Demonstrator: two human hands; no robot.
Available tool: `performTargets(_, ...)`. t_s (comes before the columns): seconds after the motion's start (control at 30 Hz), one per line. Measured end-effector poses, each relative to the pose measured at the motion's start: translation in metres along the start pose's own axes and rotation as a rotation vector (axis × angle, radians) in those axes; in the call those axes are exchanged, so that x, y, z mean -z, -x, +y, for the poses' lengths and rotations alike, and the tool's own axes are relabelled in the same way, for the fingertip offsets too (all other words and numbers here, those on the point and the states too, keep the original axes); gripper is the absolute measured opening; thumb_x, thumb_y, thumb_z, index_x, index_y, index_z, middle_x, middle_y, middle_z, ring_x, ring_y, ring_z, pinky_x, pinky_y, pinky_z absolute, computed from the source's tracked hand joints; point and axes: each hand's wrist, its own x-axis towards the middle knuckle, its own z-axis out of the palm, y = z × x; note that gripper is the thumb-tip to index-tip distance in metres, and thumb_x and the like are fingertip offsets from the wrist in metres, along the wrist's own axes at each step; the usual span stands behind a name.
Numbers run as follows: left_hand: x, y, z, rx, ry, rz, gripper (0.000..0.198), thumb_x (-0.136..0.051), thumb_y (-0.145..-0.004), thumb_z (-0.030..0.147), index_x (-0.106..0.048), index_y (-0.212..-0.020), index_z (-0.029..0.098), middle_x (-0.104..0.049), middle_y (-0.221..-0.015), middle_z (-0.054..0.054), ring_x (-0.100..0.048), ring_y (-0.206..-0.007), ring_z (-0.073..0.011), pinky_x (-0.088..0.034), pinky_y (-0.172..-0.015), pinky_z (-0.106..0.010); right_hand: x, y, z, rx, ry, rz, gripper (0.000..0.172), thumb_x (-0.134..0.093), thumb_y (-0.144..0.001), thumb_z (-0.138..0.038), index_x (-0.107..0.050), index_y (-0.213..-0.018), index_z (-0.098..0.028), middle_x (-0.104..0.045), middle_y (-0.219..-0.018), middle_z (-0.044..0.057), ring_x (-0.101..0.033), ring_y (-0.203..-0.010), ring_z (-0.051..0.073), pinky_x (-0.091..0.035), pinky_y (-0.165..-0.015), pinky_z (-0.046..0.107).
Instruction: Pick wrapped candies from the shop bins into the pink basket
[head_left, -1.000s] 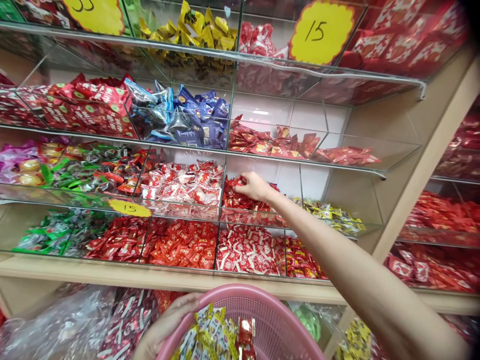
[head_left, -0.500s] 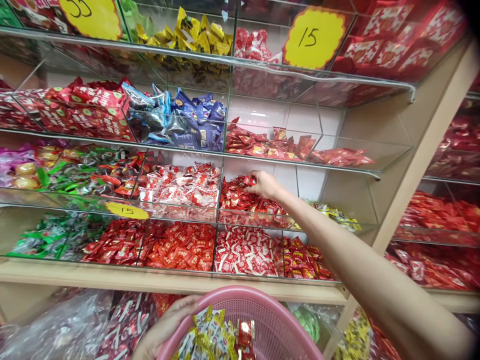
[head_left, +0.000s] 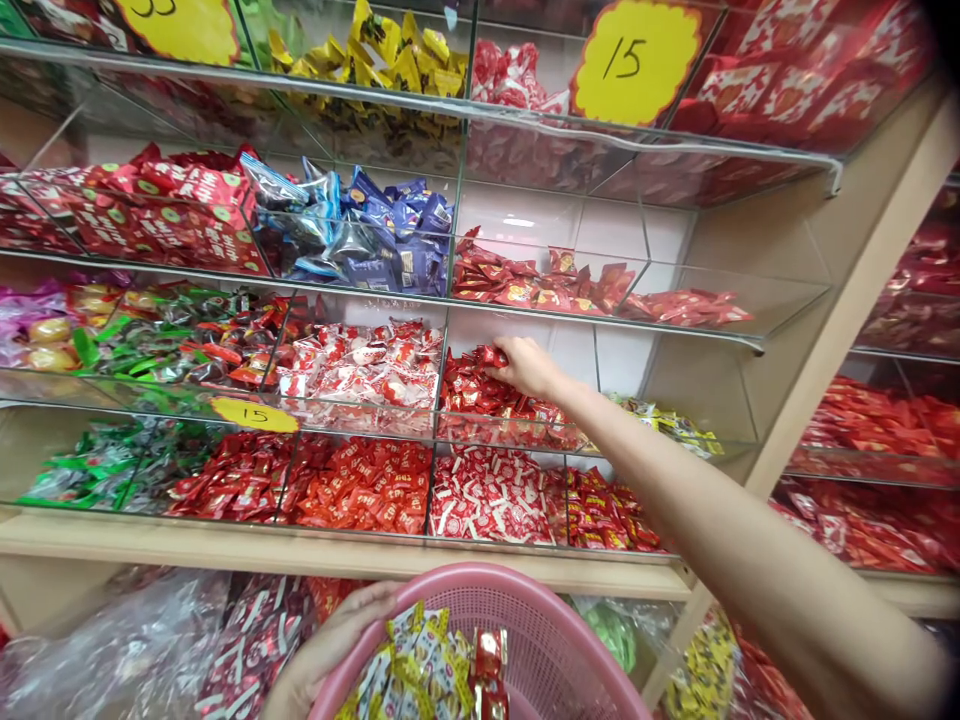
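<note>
Reaching into a glass-fronted shelf compartment, my right hand (head_left: 525, 368) is closed on a red wrapped candy (head_left: 491, 356), above a heap of similar red candies (head_left: 480, 392). Low in the view, my left hand (head_left: 337, 635) grips the rim of a pink plastic basket (head_left: 480, 580), fingers along its left edge. Inside the basket lie several yellow-and-white wrapped candies (head_left: 420, 665) and a few shiny red ones (head_left: 490, 655) beside them.
Glass dividers and shelf lips (head_left: 510, 430) separate the candy bins. White-and-red candies (head_left: 360, 370) lie left of my right hand, yellow packets (head_left: 667, 425) to its right. Wooden uprights (head_left: 847, 290) frame the unit. Plastic bags (head_left: 112, 640) fill the space below.
My right hand has shifted very slightly left in the same compartment, still pinching a red candy. The basket and my left hand stay almost in place; the view has tilted a little.
</note>
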Motion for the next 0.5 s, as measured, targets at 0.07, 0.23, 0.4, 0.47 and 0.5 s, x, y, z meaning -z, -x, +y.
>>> performTargets(0.07, 0.000, 0.001, 0.002, -0.018, -0.019, -0.023, 0.030, -0.064, -0.065, 0.035, -0.067, -0.092, 0.022, -0.066, -0.103, -0.002, -0.053, -0.106, -0.0236, -0.040, -0.086, -0.027, 0.012, 0.009, -0.003, -0.003, -0.103, 0.060, 0.015, -0.056, -0.073, -0.033, -0.051, -0.078, -0.020, -0.053, -0.070, 0.001, -0.044, -0.063, 0.014, -0.027, -0.055, 0.025)
performTargets(0.23, -0.003, 0.004, 0.006, -0.035, -0.043, -0.041, 0.031, -0.063, -0.065, 0.036, -0.067, -0.091, 0.020, -0.067, -0.101, -0.003, -0.054, -0.103, -0.0236, -0.038, -0.090, -0.028, 0.036, 0.069, -0.031, 0.073, -0.512, 0.047, 0.010, -0.056, -0.075, -0.028, -0.051, -0.076, -0.019, -0.050, -0.066, -0.002, -0.041, -0.061, 0.010, -0.030, -0.058, 0.023)
performTargets(0.4, -0.007, 0.005, 0.008, -0.031, -0.118, 0.016, 0.034, -0.065, -0.063, 0.037, -0.067, -0.092, 0.019, -0.066, -0.104, -0.004, -0.055, -0.103, -0.0215, -0.039, -0.089, -0.027, -0.006, 0.163, -0.054, 0.028, -0.691, -0.304, 0.005, -0.053, -0.077, -0.025, -0.052, -0.074, -0.021, -0.055, -0.070, -0.002, -0.045, -0.061, 0.011, -0.034, -0.057, 0.022)
performTargets(0.47, -0.005, 0.002, 0.005, -0.026, -0.111, 0.002, 0.035, -0.065, -0.063, 0.037, -0.066, -0.094, 0.020, -0.065, -0.107, -0.003, -0.054, -0.104, -0.0213, -0.039, -0.088, -0.027, -0.041, 0.199, -0.054, 0.009, -0.632, -0.449, 0.003, -0.053, -0.076, -0.024, -0.054, -0.076, -0.021, -0.056, -0.072, -0.001, -0.048, -0.062, 0.012, -0.035, -0.057, 0.023)
performTargets(0.5, -0.004, 0.001, 0.003, -0.030, -0.098, -0.018, 0.036, -0.065, -0.063, 0.036, -0.066, -0.095, 0.019, -0.065, -0.107, -0.004, -0.055, -0.104, -0.0211, -0.039, -0.089, -0.027, -0.060, 0.214, -0.053, -0.004, -0.580, -0.499, 0.004, -0.052, -0.076, -0.024, -0.054, -0.078, -0.021, -0.057, -0.073, -0.001, -0.049, -0.064, 0.013, -0.035, -0.058, 0.024)
